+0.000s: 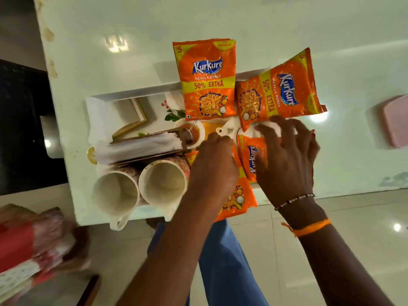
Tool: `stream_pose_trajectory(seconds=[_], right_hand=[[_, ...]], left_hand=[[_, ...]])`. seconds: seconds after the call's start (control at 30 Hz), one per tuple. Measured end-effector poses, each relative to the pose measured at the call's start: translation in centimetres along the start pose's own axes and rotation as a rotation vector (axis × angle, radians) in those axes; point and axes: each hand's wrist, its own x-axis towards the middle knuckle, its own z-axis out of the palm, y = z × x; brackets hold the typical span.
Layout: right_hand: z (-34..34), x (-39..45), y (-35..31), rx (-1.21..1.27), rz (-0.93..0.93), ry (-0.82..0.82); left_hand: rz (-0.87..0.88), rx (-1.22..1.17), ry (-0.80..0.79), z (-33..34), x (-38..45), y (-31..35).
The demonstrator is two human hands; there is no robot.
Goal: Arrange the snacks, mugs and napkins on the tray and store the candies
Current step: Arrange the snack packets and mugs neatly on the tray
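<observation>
A printed white tray (pixel 132 93) lies on the pale table. Several orange snack packets rest on its right half: one upright at the back (pixel 207 80), one tilted at the back right (pixel 280 91), one under my right hand (pixel 251 160), and one under my left hand (pixel 238 199) that sticks out over the front edge. My left hand (pixel 212 171) presses flat on that front packet. Spread fingers of my right hand (pixel 287 155) lie over the packet beside it. Two white mugs (pixel 117 193) (pixel 163 184) stand at the tray's front left. Folded white napkins (pixel 139 146) lie behind them.
A pink flat object (pixel 395 122) sits at the table's right edge. A red and white patterned bundle (pixel 31 246) is blurred at lower left, off the table. The table's front edge runs just below the mugs; glossy floor tiles and my blue trouser leg show beneath.
</observation>
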Motion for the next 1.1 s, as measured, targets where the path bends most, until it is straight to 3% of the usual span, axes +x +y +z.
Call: stream_pose_trajectory(seconds=[0.13,0.2,0.33,0.4,0.63,0.9,1.03,1.1], right_hand=[[-0.5,-0.8,2.9,0.258,0.325,0.122],[-0.4,-0.7,4.1,0.394,0.431,0.096],[-0.3,-0.4,5.3,0.72,0.604,0.002],[-0.2,-0.1,5.5,0.747,0.66,-0.074],[-1.2,1.3,6.1,0.648,0.546,-0.047],[-1.3,1.3,6.0,0.545,0.464,-0.158],[-1.7,-0.5,5.0,0.397,0.342,0.106],[-2.2,-0.9,3.3,0.384,0.261,0.231]], left_hand=[[0.009,0.122,-0.136,4.3,-3.7,-0.7],[-0.011,0.237,-0.187,6.0,-4.8,-1.3],[0.003,0.381,-0.134,7.6,-5.4,-2.5],[0.033,0.398,-0.129,7.7,-5.1,-3.1],[0.167,0.445,-0.109,7.3,-3.9,-4.2],[0.224,0.459,-0.153,6.3,-4.0,-5.6],[0.228,0.314,-0.214,5.1,-5.1,-4.6],[0.231,0.158,-0.151,3.6,-6.2,-3.9]])
